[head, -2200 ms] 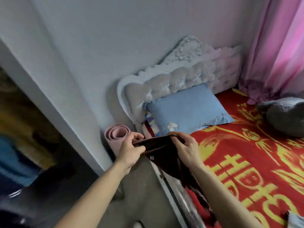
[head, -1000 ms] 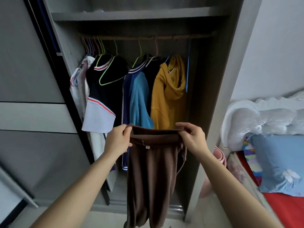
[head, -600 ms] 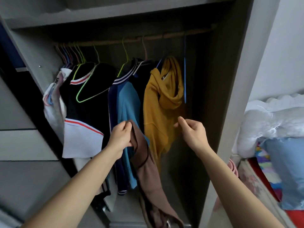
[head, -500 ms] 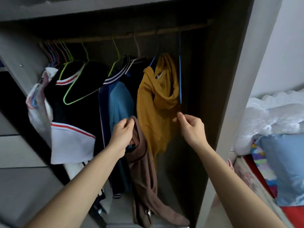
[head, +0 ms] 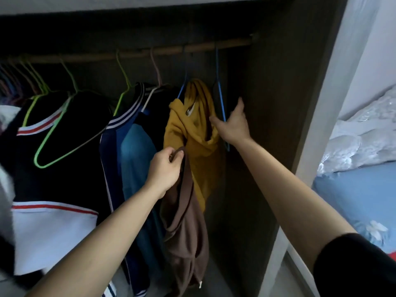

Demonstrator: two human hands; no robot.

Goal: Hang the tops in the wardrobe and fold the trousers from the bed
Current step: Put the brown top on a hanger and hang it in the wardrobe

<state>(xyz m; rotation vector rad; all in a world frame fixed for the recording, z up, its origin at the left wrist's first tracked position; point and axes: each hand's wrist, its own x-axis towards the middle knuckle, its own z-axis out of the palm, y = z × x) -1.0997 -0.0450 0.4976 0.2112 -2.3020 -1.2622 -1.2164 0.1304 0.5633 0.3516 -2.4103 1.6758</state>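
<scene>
Left hand [head: 165,170] pinches the brown garment [head: 186,221] by a bunched edge, fingers curled round the cloth, well below the rail [head: 171,51]. The garment hangs limp from that 1 grip, on no hanger, its length trailing far below the rail. Bunched as it is, top or trousers cannot be told.

Right hand [head: 234,123] is spread, fingers straight and holding nothing. It reaches at the bare blue hanger [head: 221,108] hung near the rail's right end. Contact with the wire cannot be confirmed. The hoodie [head: 192,129] hangs from the rail just left of that hanger and behind the garment. Darker tops fill the rail further left.

Likely faults:
1. The hanger sits close against the hoodie. A careless pull could snag the hoodie and drag it off the rail.
2. The hook may catch on the rail if lifted at an angle, leaving the hanger swinging.
3. A 1-point pinch on slack cloth is weak. Dressing the hanger with 2 busy hands could let the garment slip and drop.
4. If the garment is trousers, hanging it would be the wrong step, since trousers are to be folded.
</scene>
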